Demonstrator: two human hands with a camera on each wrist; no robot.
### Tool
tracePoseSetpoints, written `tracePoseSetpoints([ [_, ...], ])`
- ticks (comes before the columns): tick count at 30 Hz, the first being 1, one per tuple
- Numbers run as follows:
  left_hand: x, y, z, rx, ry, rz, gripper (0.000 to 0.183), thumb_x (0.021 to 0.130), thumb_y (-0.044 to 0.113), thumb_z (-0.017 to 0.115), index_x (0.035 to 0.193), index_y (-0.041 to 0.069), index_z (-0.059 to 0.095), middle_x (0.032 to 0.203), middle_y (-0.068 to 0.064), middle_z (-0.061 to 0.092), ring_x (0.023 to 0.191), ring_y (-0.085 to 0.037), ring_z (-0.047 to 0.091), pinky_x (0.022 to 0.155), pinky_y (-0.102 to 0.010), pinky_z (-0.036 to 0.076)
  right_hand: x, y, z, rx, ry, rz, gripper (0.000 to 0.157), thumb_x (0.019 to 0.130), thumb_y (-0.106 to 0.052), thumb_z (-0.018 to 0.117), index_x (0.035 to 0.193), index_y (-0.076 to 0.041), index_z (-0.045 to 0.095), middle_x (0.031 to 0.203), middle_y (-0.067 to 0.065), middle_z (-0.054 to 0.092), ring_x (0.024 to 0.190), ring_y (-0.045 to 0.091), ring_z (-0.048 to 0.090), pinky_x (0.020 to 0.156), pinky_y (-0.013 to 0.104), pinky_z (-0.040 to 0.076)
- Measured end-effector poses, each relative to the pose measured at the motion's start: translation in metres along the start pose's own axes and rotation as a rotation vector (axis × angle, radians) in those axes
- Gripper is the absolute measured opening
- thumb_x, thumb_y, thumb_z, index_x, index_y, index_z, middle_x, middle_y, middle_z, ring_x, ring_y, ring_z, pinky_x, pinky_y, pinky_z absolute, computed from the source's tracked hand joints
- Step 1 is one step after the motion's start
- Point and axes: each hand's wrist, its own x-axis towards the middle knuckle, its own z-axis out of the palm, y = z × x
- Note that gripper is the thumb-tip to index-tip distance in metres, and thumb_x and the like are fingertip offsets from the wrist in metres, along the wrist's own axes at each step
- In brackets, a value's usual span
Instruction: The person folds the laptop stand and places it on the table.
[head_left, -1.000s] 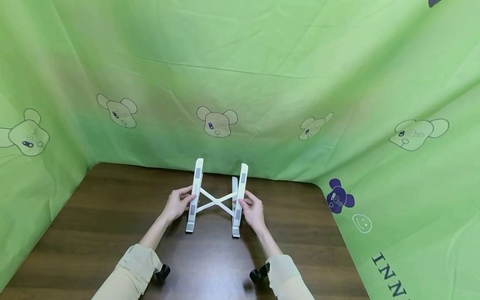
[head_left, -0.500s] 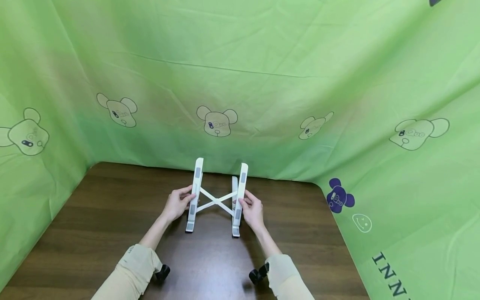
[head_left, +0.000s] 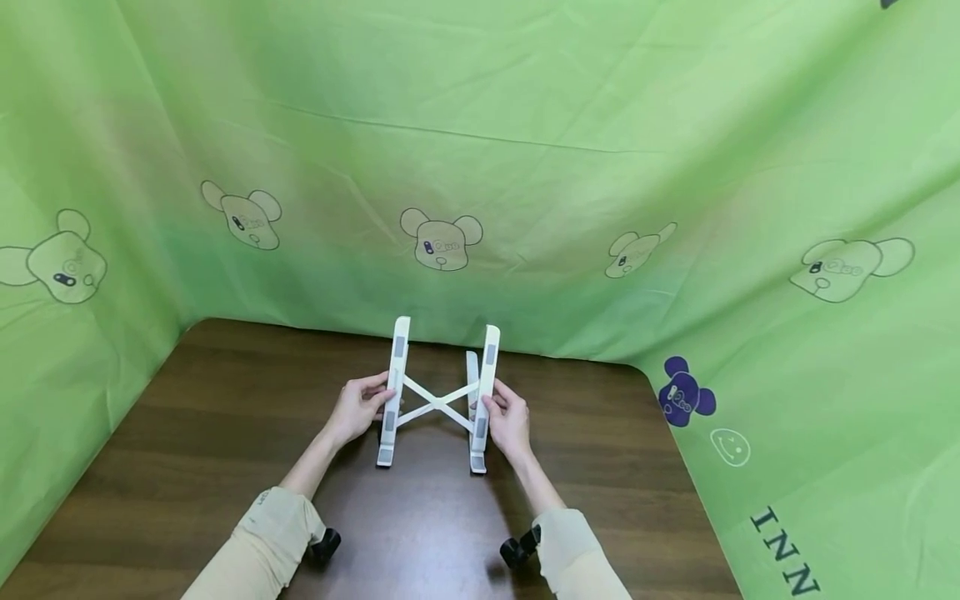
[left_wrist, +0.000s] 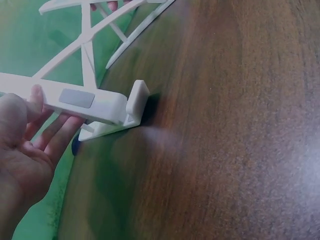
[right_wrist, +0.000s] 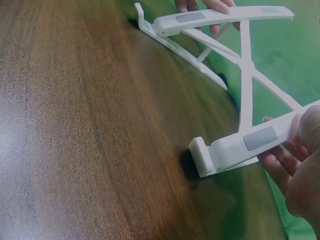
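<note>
We had the white stand on the counter, near the middle of its far edge, its crossbars spread in an X and its rails propped above the base bars. Our left grip pinched the left rail, our right grip the right rail. We judged the opening-out finished or nearly so; only the release looked undone. Green cloth hung beyond the far edge.
</note>
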Motion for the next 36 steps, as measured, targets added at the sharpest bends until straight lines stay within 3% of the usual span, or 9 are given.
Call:
tracePoseSetpoints([
  [8, 0.001, -0.003, -0.001, -0.076, -0.008, 0.013, 0.048, 0.109, -0.010, 0.056, 0.155, -0.017, 0.047, 0.127, -0.049, 0.066, 0.102, -0.055, 0.079, 0.080, -0.038, 0.070, 0.000, 0.000, 0.000, -0.018, -0.040, -0.045, 0.046, 0.105, 0.010, 0.061, 0.150, 0.019, 0.053, 0.107, 0.042, 0.076, 0.097, 0.056, 0.079, 0.083, 0.044, 0.069],
  [18, 0.002, 0.000, 0.002, -0.053, 0.006, 0.038, 0.048, 0.109, -0.010, 0.055, 0.155, -0.018, 0.046, 0.128, -0.050, 0.066, 0.104, -0.059, 0.077, 0.080, -0.038, 0.071, -0.001, 0.002, 0.000, -0.057, -0.008, -0.039, 0.046, 0.106, 0.008, 0.061, 0.150, 0.017, 0.054, 0.110, 0.039, 0.077, 0.102, 0.053, 0.080, 0.086, 0.043, 0.069],
  [25, 0.003, -0.001, 0.008, -0.018, 0.013, 0.036, 0.049, 0.109, -0.008, 0.057, 0.156, -0.016, 0.047, 0.125, -0.046, 0.069, 0.102, -0.056, 0.079, 0.079, -0.035, 0.070, -0.001, 0.003, -0.004, -0.043, 0.008, -0.047, 0.047, 0.106, 0.008, 0.062, 0.151, 0.014, 0.055, 0.107, 0.037, 0.079, 0.097, 0.054, 0.080, 0.080, 0.042, 0.070],
  [30, 0.003, -0.003, 0.008, -0.004, 0.049, 0.026, 0.048, 0.108, -0.007, 0.058, 0.156, -0.013, 0.049, 0.126, -0.043, 0.071, 0.100, -0.048, 0.081, 0.075, -0.026, 0.068, -0.002, 0.005, -0.003, -0.186, -0.005, -0.124, 0.042, 0.108, 0.004, 0.060, 0.149, 0.009, 0.060, 0.111, 0.032, 0.080, 0.099, 0.045, 0.082, 0.085, 0.051, 0.068],
  [33, 0.002, -0.005, 0.007, -0.021, 0.051, 0.025, 0.049, 0.109, -0.008, 0.058, 0.156, -0.014, 0.049, 0.127, -0.043, 0.071, 0.102, -0.050, 0.080, 0.074, -0.022, 0.066, -0.003, 0.008, -0.003, -0.284, -0.020, -0.174, 0.037, 0.109, 0.001, 0.059, 0.146, 0.002, 0.061, 0.108, 0.027, 0.081, 0.091, 0.036, 0.081, 0.079, 0.047, 0.064],
  [36, 0.001, -0.007, 0.004, -0.024, 0.038, 0.039, 0.049, 0.108, -0.008, 0.058, 0.155, -0.015, 0.048, 0.126, -0.044, 0.070, 0.102, -0.052, 0.079, 0.073, -0.020, 0.064, -0.003, 0.012, -0.004, -0.276, -0.032, -0.230, 0.035, 0.109, 0.001, 0.058, 0.144, 0.001, 0.060, 0.098, 0.026, 0.079, 0.081, 0.029, 0.075, 0.072, 0.041, 0.059],
])
